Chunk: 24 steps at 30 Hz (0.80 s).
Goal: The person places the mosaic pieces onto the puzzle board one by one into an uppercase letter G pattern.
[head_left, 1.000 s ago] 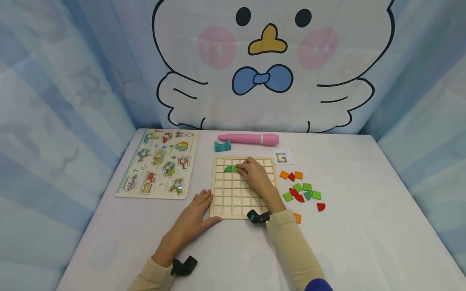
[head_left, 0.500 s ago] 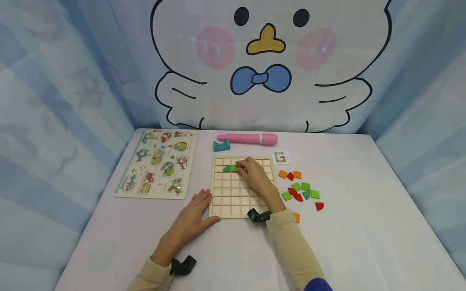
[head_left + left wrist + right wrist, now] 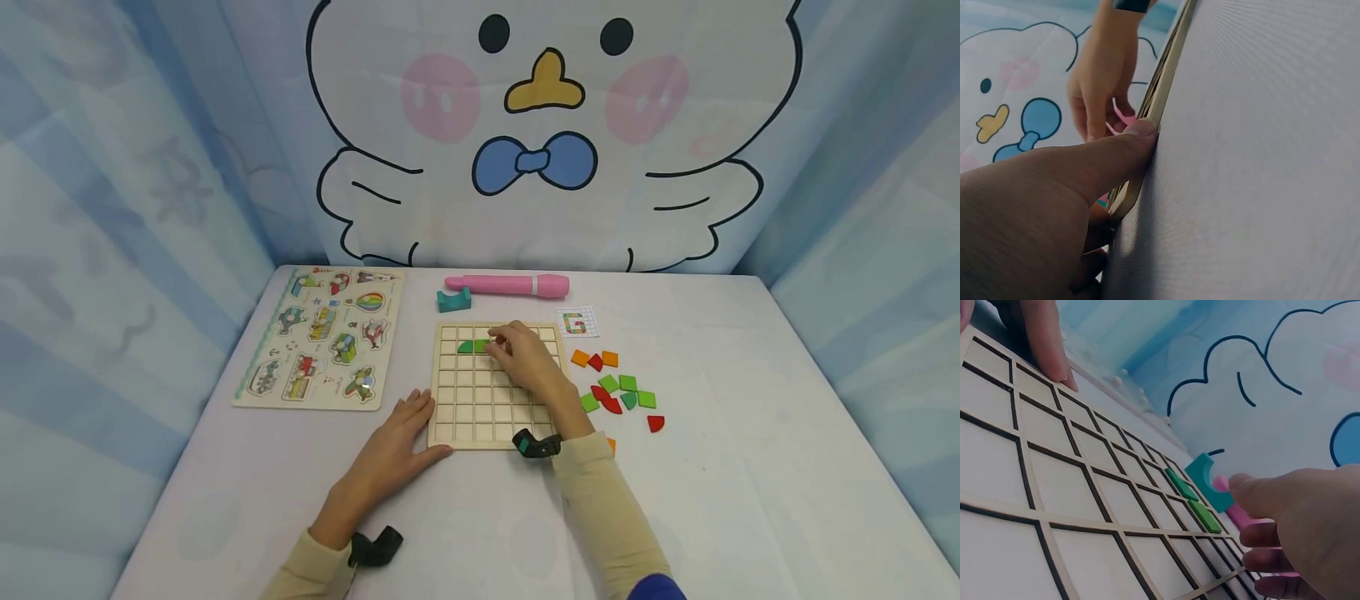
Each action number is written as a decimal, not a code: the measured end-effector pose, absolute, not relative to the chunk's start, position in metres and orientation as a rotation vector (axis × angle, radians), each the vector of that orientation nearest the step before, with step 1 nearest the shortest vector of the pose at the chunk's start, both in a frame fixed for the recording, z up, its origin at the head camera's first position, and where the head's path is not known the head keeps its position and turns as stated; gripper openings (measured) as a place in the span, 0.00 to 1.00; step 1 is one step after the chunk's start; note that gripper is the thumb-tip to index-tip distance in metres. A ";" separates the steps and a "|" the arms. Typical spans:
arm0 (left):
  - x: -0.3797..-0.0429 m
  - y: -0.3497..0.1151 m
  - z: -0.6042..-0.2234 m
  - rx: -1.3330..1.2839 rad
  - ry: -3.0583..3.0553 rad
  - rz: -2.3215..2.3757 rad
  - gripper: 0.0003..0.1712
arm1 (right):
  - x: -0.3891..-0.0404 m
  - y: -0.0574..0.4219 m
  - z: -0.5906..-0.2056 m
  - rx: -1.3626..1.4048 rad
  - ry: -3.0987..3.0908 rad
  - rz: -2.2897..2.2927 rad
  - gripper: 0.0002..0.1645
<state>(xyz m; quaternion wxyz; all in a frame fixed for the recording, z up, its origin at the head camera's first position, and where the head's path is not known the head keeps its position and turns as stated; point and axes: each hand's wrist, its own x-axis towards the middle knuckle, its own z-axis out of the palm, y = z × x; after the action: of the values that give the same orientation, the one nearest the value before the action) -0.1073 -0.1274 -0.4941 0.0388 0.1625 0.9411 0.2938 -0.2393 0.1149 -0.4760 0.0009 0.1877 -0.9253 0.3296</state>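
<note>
A square wooden grid board (image 3: pixel 463 417) lies on the table. Its upper part bears a dark green quarter-round tile (image 3: pixel 466 347) and, beside it, a light green square tile (image 3: pixel 1205 517). Beside the square tile hovers my right hand (image 3: pixel 525 360), thumb and fingers loosely bent. In the right wrist view a gap shows between that thumb and the tile, and nothing shows in the fingers. My left hand (image 3: pixel 393 446) rests at the board's lower left corner, fingers extended along the left side. Its thumb (image 3: pixel 1119 153) touches the near edge.
Right of the board lie loose tiles: several green squares (image 3: pixel 627 382), red pieces (image 3: pixel 656 423) and orange squares (image 3: pixel 580 357). A small pattern card (image 3: pixel 577 322) is above them. Behind the board are a teal arch block (image 3: pixel 453 300) and a pink pen-like object (image 3: pixel 510 285). A picture puzzle (image 3: pixel 318 342) lies left.
My right fingertips have drawn slightly away from the light green square tile, which stays in its cell. The left hand holds its place at the board. The head view has shifted slightly.
</note>
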 end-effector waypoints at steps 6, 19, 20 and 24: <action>-0.109 -0.126 -0.494 0.490 2.875 0.911 0.48 | -0.236 0.119 -0.467 0.570 -2.912 1.059 0.27; -0.105 -0.125 -0.494 0.464 2.873 0.914 0.48 | -0.227 0.136 -0.452 0.565 -2.904 0.969 0.32; -0.105 -0.125 -0.494 0.467 2.873 0.914 0.48 | -0.226 0.138 -0.452 0.556 -2.902 0.973 0.32; -0.107 -0.125 -0.494 0.475 2.877 0.901 0.48 | -0.221 0.146 -0.450 0.527 -2.901 0.974 0.32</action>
<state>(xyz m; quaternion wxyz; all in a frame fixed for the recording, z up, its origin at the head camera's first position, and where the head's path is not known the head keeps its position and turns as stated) -0.1069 -0.1252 -0.4936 0.0448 0.1553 0.9418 0.2949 -0.2212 0.1460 -0.4499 0.0180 0.1698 -0.9341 0.3136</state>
